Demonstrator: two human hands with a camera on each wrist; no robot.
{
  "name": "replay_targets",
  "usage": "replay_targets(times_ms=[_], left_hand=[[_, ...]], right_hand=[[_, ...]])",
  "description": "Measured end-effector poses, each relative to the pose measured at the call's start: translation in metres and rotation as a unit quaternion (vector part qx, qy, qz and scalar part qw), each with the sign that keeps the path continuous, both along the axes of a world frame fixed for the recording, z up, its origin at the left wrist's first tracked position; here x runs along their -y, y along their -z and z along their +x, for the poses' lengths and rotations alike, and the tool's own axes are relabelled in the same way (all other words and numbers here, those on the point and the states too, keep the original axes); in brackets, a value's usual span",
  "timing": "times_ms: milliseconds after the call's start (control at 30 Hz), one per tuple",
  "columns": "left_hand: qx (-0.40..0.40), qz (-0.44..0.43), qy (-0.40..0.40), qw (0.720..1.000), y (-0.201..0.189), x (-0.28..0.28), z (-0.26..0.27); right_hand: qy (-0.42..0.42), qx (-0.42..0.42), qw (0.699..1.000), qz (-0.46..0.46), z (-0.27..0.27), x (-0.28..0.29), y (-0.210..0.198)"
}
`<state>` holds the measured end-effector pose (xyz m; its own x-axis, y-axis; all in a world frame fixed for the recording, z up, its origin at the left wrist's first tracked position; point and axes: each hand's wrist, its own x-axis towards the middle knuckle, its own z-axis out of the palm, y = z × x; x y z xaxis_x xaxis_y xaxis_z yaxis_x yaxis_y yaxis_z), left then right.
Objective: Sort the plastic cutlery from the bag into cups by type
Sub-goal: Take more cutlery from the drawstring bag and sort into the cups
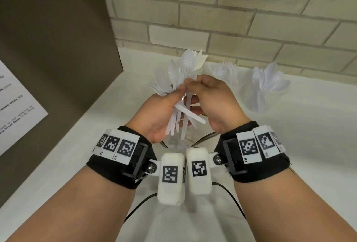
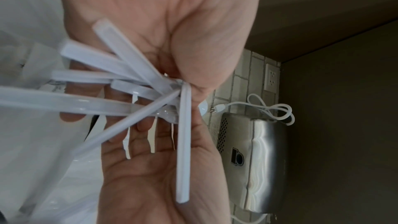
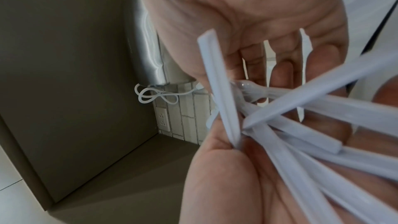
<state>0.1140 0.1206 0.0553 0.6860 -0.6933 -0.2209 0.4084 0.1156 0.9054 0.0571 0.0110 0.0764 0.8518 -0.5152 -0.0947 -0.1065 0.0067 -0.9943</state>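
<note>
- The left hand (image 1: 154,115) grips a mixed bundle of white plastic cutlery (image 1: 181,79), handles fanned out below the fist, spoon bowls sticking up above it.
- The right hand (image 1: 214,104) pinches one piece of that bundle between thumb and fingertips.
- Two clear cups stand toward the counter's (image 1: 289,145) back edge by the tiled wall: the fork cup (image 1: 225,73), and the spoon cup (image 1: 267,89) to its right.

Head view — above and behind both grips, facing down toward the wall. Wrist views — close along each palm, sharing the cutlery bundle (image 2: 137,91).
</note>
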Motion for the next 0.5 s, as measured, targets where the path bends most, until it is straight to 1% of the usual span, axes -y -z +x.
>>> replay_targets(times_ms=[200, 267, 367, 500], left_hand=[[0.027, 0.004, -0.030, 0.999, 0.0015, -0.0002, -0.0005], [0.016, -0.004, -0.030, 0.999, 0.0000, -0.0006, -0.0019], [-0.021, -0.031, -0.030, 0.999, -0.0008, -0.0013, -0.0006], [-0.018, -0.039, -0.029, 0.999, 0.0009, -0.0023, 0.0022]], right_hand=[[0.009, 0.024, 0.999, -0.046, -0.0006, -0.0033, 0.0000], [0.012, 0.024, 0.998, -0.048, 0.0009, -0.0033, 0.0008], [0.034, 0.018, 0.999, -0.038, 0.0028, -0.0012, 0.0008], [0.022, 0.000, 0.997, -0.079, 0.0058, -0.0031, 0.0030]])
